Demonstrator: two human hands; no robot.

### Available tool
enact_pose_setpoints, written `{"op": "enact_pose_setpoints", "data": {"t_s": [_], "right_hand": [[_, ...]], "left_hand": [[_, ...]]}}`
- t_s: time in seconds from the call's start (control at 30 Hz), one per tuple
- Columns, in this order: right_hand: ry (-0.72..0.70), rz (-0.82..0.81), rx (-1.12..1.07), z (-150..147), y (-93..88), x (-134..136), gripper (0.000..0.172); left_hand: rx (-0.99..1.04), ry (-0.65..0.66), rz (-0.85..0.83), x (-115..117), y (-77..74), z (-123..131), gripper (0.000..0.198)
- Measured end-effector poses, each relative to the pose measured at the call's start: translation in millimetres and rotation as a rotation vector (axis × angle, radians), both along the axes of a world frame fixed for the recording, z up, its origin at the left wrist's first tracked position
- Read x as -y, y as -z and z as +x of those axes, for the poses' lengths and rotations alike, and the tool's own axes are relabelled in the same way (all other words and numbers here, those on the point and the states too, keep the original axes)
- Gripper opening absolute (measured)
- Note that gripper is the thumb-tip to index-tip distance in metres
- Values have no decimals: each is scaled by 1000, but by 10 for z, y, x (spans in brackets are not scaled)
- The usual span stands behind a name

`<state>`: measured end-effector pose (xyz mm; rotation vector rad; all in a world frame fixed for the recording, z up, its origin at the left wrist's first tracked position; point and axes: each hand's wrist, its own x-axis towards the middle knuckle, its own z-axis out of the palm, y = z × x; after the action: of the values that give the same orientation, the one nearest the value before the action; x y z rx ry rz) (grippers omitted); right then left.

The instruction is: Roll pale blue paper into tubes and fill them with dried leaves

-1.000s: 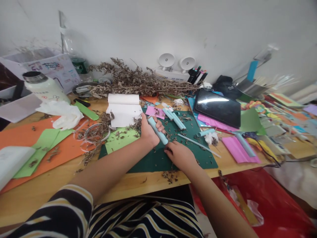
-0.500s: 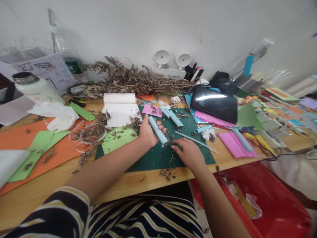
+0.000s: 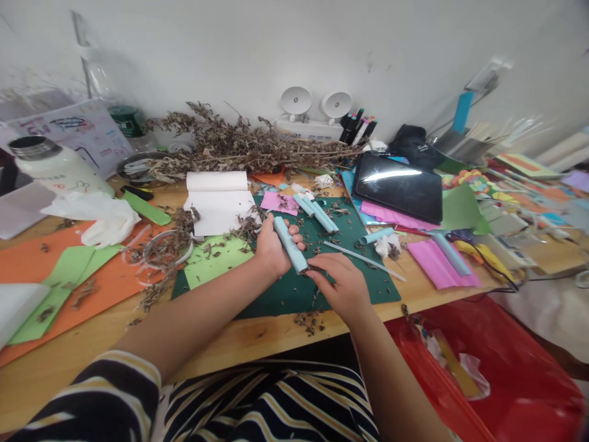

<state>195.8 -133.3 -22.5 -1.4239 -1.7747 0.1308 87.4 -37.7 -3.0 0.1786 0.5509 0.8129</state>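
A light-blue paper tube [image 3: 291, 247] lies slanted in my left hand [image 3: 270, 250], whose fingers wrap round it from beneath. At the tube's lower end, the thumb and fingertips of my right hand [image 3: 344, 283] are pinched together on small dark bits that look like dried leaves. Below both hands is a green cutting mat [image 3: 276, 301] strewn with leaf crumbs. More blue paper tubes [image 3: 317, 213] rest just beyond my hands, beside a pink paper piece [image 3: 279, 202]. A thin pale stick [image 3: 363, 260] lies right of them.
Dried plant stalks [image 3: 248, 147] run along the wall. A black tablet [image 3: 399, 189] and pink paper [image 3: 437, 264] are to the right. On the left stand a white bottle [image 3: 59, 169] and crumpled tissue [image 3: 108, 221]. A red bag [image 3: 515, 368] hangs below the table's right edge.
My right hand has risen from the mat and moved left to the tube's lower end, its fingertips now together. My left hand still holds the tube. The view has shifted slightly.
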Motion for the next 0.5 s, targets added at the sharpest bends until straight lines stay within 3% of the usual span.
{"op": "enact_pose_setpoints", "data": {"t_s": [0.3,0.5], "right_hand": [[131,-170,-565,-92,113,126,3],[157,-259,-1060,-150,200,164,8]], "left_hand": [[-11,-125,12,-10,-17,1,36],[-8,-170,19,-13,-38,-6,35]]}}
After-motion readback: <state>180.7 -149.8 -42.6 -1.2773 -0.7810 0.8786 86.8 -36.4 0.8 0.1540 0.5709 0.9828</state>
